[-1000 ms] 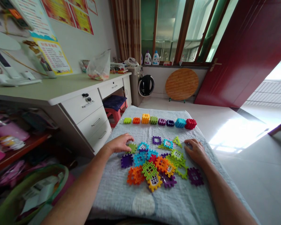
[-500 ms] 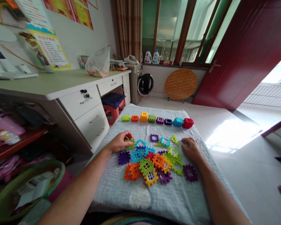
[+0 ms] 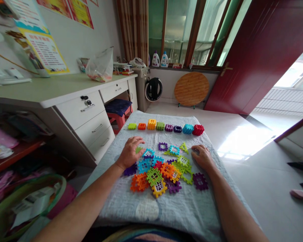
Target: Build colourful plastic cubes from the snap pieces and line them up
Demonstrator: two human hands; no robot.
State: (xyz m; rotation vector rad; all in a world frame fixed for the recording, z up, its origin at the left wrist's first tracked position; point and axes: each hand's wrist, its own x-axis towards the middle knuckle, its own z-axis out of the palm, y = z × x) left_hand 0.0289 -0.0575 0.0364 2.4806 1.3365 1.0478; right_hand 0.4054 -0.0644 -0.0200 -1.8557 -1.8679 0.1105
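A pile of flat, toothed plastic tiles (image 3: pixel 164 171) in many colours lies on a grey-blue cloth (image 3: pixel 146 208) spread over a low table. My left hand (image 3: pixel 130 152) is at the pile's left edge, fingers curled over a green tile (image 3: pixel 138 150). Palm down, my right hand (image 3: pixel 202 157) rests on the cloth at the pile's right edge, fingers spread, holding nothing. A row of assembled tile cubes (image 3: pixel 166 127) runs along the far side of the cloth, from green on the left to red (image 3: pixel 198 129) on the right.
A white desk with drawers (image 3: pixel 91 114) stands to the left, a red stool (image 3: pixel 118 112) under it. A green basket (image 3: pixel 20 205) sits at lower left. A round wooden board (image 3: pixel 191 89) leans on the far wall beside a dark red door (image 3: pixel 262 50).
My left hand has closed its fingers onto the green tile and shifted slightly toward the pile. My right hand has stayed put. The camera has drifted a little.
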